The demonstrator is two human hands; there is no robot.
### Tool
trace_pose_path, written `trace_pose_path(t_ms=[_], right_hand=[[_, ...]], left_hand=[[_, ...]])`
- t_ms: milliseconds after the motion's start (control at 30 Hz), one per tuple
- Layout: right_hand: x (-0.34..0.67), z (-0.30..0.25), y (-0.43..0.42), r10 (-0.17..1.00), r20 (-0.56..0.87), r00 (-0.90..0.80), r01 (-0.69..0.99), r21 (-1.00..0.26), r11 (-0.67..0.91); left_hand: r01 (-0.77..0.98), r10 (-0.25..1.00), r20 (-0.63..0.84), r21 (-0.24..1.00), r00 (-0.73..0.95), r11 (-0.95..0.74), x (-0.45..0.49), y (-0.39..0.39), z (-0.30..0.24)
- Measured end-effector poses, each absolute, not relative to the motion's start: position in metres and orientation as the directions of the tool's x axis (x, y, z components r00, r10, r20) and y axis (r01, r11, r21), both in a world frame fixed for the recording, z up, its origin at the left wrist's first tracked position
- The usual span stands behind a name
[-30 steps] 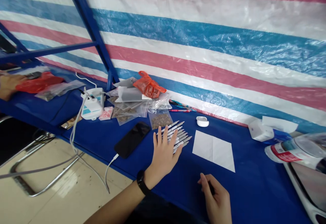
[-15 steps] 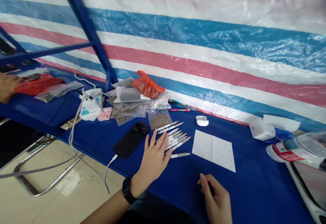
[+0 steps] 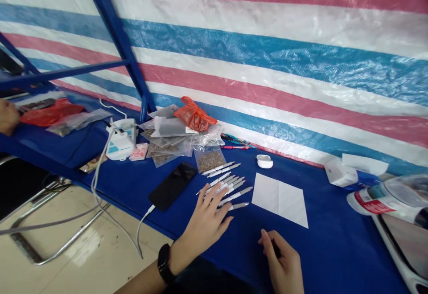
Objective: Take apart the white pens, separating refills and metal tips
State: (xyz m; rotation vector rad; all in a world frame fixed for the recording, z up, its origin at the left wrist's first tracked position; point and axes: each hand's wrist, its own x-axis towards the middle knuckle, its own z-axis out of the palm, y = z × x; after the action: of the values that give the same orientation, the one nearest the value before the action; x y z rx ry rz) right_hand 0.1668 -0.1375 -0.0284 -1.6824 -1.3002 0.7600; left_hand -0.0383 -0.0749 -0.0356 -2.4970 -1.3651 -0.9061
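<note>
Blue-covered bench above a tiled floor. Right hand curled, grip unclear, just below a folded white paper sheet. Left hand spread, well apart from the right, fingertips over a fanned row of white pens. Black phone beside them; striped tarpaulin behind.

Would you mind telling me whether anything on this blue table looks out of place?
The pens beside the left hand lie unevenly, fanned at differing angles rather than parallel, and the lowest, greyer one sits slightly apart. A plastic bottle also lies on its side at the right, which looks odd.
</note>
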Motion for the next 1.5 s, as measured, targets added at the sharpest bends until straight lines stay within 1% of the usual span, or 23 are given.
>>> trace_pose_path(t_ms=[100, 200, 300, 400, 533, 600, 633, 700, 767, 833, 900, 933, 1000, 1067, 1133, 1200, 1233, 1267, 1333, 1367, 1433, 1500], right_hand=[[0.167, -0.033, -0.137, 0.962, 0.054, 0.269, 0.441, -0.894, -0.073], [0.166, -0.034, -0.136, 0.957, 0.120, 0.263, 0.481, -0.876, -0.023], [0.168, -0.033, -0.134, 0.955, 0.205, 0.216, 0.549, -0.834, 0.055], [0.173, -0.031, -0.133, 0.953, 0.237, 0.188, 0.551, -0.829, 0.097], [0.177, -0.030, -0.130, 0.966, 0.166, 0.196, 0.414, -0.907, 0.072], [0.176, -0.030, -0.128, 0.964, 0.144, 0.222, 0.320, -0.945, 0.068], [0.175, -0.030, -0.128, 0.955, 0.141, 0.262, 0.276, -0.959, 0.065], [0.174, -0.033, -0.128, 0.919, 0.123, 0.374, 0.201, -0.978, 0.049], [0.175, -0.038, -0.130, 0.890, 0.094, 0.447, 0.155, -0.988, 0.026], [0.179, -0.045, -0.131, 0.882, 0.088, 0.464, 0.147, -0.989, 0.021], [0.185, -0.055, -0.133, 0.877, 0.098, 0.471, 0.159, -0.987, 0.025], [0.187, -0.060, -0.135, 0.875, 0.096, 0.474, 0.161, -0.987, 0.021], [0.189, -0.070, -0.139, 0.882, 0.048, 0.469, 0.129, -0.992, -0.014], [0.186, -0.079, -0.143, 0.888, -0.048, 0.456, 0.046, -0.996, -0.078], [0.180, -0.084, -0.146, 0.834, -0.114, 0.540, -0.055, -0.993, -0.101], [0.177, -0.080, -0.145, 0.837, -0.123, 0.533, -0.114, -0.991, -0.072], [0.176, -0.075, -0.142, 0.864, -0.103, 0.493, -0.114, -0.992, -0.053], [0.176, -0.068, -0.139, 0.902, -0.065, 0.427, -0.096, -0.995, -0.026], [0.177, -0.050, -0.133, 0.928, 0.024, 0.372, -0.092, -0.994, 0.063], [0.178, -0.041, -0.129, 0.932, 0.034, 0.361, -0.098, -0.992, 0.074], [0.182, -0.022, -0.124, 0.920, 0.043, 0.390, -0.080, -0.994, 0.080], [0.188, -0.006, -0.120, 0.925, 0.055, 0.376, -0.046, -0.996, 0.078]], left_hand=[[0.817, 0.713, 0.610, 0.177, 0.346, -0.548, -0.032, -0.077, -0.035], [0.842, 0.736, 0.618, 0.212, 0.278, -0.496, -0.030, -0.078, -0.036], [0.856, 0.719, 0.648, 0.198, 0.250, -0.477, -0.030, -0.079, -0.034], [0.838, 0.676, 0.690, 0.189, 0.258, -0.513, -0.026, -0.081, -0.029], [0.742, 0.622, 0.732, 0.247, 0.279, -0.623, -0.004, -0.085, -0.027], [0.663, 0.590, 0.729, 0.255, 0.346, -0.704, 0.012, -0.090, -0.029], [0.624, 0.600, 0.698, 0.278, 0.391, -0.730, 0.020, -0.094, -0.031], [0.554, 0.669, 0.574, 0.397, 0.473, -0.732, 0.035, -0.106, -0.036], [0.561, 0.775, 0.453, 0.534, 0.442, -0.632, 0.045, -0.117, -0.040], [0.507, 0.857, 0.313, 0.703, 0.409, -0.498, 0.050, -0.123, -0.040], [0.385, 0.872, 0.196, 0.838, 0.448, -0.386, 0.051, -0.123, -0.037], [0.323, 0.860, 0.149, 0.884, 0.488, -0.337, 0.050, -0.120, -0.035], [0.225, 0.835, 0.057, 0.951, 0.547, -0.213, 0.049, -0.112, -0.032], [0.119, 0.804, -0.033, 0.992, 0.593, -0.047, 0.049, -0.104, -0.034], [0.009, 0.753, -0.109, 0.991, 0.648, 0.136, 0.049, -0.099, -0.038], [-0.046, 0.699, -0.175, 0.958, 0.694, 0.284, 0.048, -0.098, -0.040], [-0.041, 0.678, -0.199, 0.946, 0.708, 0.321, 0.047, -0.098, -0.039], [-0.022, 0.661, -0.218, 0.942, 0.718, 0.334, 0.046, -0.098, -0.037], [0.021, 0.645, -0.229, 0.950, 0.729, 0.313, 0.044, -0.096, -0.030], [0.028, 0.649, -0.223, 0.954, 0.728, 0.297, 0.044, -0.095, -0.026], [0.003, 0.677, -0.191, 0.963, 0.711, 0.269, 0.047, -0.089, -0.018], [-0.017, 0.714, -0.116, 0.984, 0.691, 0.176, 0.054, -0.081, -0.013]])
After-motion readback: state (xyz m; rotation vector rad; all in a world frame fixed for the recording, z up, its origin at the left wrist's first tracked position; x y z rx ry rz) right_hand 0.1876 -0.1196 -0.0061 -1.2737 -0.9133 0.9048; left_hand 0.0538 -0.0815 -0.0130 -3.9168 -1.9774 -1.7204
